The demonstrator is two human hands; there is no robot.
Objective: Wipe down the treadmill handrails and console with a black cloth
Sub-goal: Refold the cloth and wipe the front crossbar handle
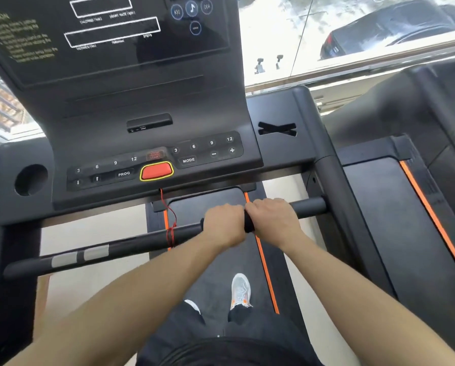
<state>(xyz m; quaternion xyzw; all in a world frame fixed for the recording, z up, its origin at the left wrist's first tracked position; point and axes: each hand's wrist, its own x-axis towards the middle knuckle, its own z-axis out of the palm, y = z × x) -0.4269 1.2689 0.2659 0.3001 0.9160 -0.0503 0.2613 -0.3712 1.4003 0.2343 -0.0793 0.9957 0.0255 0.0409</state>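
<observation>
A black front handrail bar (131, 243) crosses below the treadmill console (147, 101). My left hand (225, 224) and my right hand (274, 220) grip this bar side by side, right of its middle, fingers curled over the top. A strip of black cloth (248, 223) shows between the two hands, wrapped on the bar; most of it is hidden under my palms. The console's button panel (155, 162) with a red stop button (156, 171) lies just above the hands.
A red safety cord (169, 220) hangs from the console and is tied round the bar left of my left hand. Silver sensor plates (80, 256) sit further left. A second treadmill (406, 207) stands to the right. My feet stand on the belt (213, 260) below.
</observation>
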